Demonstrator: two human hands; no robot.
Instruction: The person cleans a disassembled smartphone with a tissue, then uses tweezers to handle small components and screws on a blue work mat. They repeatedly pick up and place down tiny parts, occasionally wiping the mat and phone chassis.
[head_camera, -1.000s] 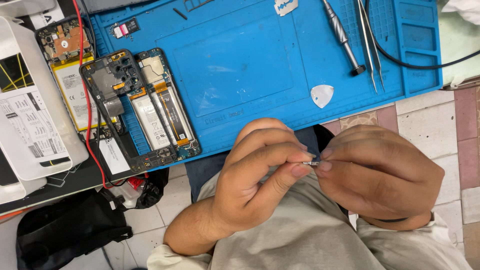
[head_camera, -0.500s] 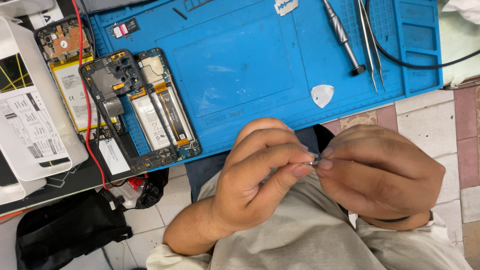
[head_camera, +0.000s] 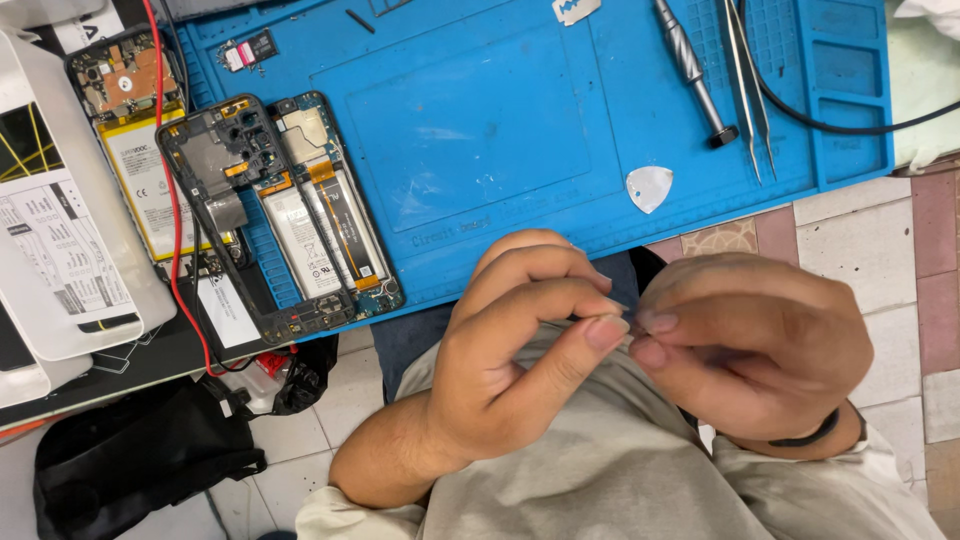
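My left hand (head_camera: 515, 350) and my right hand (head_camera: 750, 345) meet fingertip to fingertip over my lap, below the blue work mat (head_camera: 520, 120). Both pinch a tiny part between thumb and forefinger; it is almost fully hidden by the fingers. An opened phone (head_camera: 320, 215) with its battery showing lies at the mat's left end, and a dark phone frame (head_camera: 225, 180) leans across it. A second opened phone (head_camera: 130, 150) with a yellow battery lies further left.
A screwdriver (head_camera: 692, 70), tweezers (head_camera: 748, 85) and a white pick (head_camera: 648, 187) lie on the mat's right part. A black cable (head_camera: 830, 122) crosses the right corner. A red wire (head_camera: 170, 200) runs down the left. A white device (head_camera: 60, 250) and a black bag (head_camera: 140, 455) sit left.
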